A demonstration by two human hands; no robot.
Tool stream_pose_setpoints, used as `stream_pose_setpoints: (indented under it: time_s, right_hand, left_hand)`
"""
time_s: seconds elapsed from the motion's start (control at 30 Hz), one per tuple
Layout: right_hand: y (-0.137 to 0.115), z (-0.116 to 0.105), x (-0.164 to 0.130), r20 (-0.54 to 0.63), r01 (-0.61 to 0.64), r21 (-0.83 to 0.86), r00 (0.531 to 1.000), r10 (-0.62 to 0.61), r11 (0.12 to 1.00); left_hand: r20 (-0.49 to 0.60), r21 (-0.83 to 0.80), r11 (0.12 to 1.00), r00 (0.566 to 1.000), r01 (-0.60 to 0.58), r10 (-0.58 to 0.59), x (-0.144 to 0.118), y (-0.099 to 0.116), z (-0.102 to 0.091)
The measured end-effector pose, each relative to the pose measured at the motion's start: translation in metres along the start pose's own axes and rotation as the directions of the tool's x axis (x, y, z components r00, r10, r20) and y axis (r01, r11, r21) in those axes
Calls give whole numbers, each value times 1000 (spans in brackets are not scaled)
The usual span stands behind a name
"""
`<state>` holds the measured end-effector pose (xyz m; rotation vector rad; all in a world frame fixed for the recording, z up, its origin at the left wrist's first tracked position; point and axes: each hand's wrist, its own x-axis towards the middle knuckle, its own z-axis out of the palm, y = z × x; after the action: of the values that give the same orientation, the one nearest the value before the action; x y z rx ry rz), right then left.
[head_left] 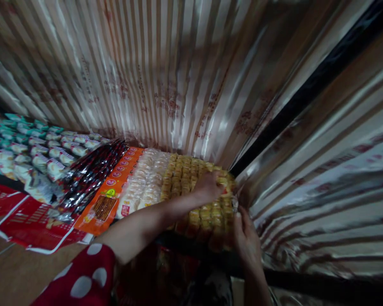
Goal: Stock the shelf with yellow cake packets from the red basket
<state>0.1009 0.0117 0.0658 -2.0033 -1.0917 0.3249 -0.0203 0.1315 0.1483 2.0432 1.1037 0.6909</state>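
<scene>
Where the striped foil walls (166, 76) meet in a corner, the yellow snack packets (194, 187) lie in rows beside pale packets (145, 178). Left hand (210, 187) rests flat on them, fingers loosely curled; right hand (245, 240) pinches their near edge.

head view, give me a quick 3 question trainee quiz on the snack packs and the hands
1. True or false: the left hand rests on the yellow snack packs.
2. Which packs lie just left of the yellow ones? A) pale packs B) black packs C) teal packs
3. Fill in: the right hand is at the yellow packs' ____ edge.

Key: 1 true. 2 A, the pale packs. 3 right.
</scene>
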Motion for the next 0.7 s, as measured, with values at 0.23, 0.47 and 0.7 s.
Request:
stream_pose_setpoints:
  time_s: [0.23,0.47,0.7]
  right_hand:
    - [16,11,1,134,-167,138,980,149,976]
    - [10,6,3,108,-154,196,985,135,968]
    - [8,5,44,37,-201,189,980,198,961]
  left_hand:
    - [91,146,982,990,-119,106,48,12,58]
    - [258,363,912,961,-191,98,60,13,84]
    - [331,400,874,933,-274,141,78,22,77]
